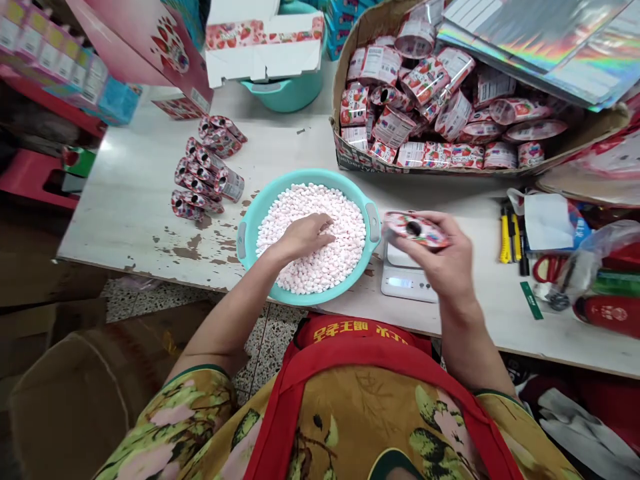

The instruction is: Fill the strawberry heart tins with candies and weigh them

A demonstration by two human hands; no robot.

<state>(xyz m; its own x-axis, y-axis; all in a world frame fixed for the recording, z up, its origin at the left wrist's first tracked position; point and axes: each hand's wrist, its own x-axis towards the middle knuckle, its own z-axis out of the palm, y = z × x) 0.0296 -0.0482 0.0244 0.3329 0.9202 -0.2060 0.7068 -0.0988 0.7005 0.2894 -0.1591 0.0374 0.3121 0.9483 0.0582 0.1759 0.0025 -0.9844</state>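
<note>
A teal basin [250, 223] full of small pink-and-white candies [330, 263] sits on the table in front of me. My left hand [303, 237] lies in the candies, fingers curled down into them. My right hand [440, 257] grips a strawberry-print pouch [415, 229] with its mouth open, held over a small white digital scale [407, 280] just right of the basin.
Several filled pouches [205, 177] lie in rows left of the basin. A cardboard box [350, 157] of empty pouches stands at the back right. Yellow cutters [505, 233], red scissors [547, 267] and bags lie at the right. A teal bucket [287, 93] stands behind.
</note>
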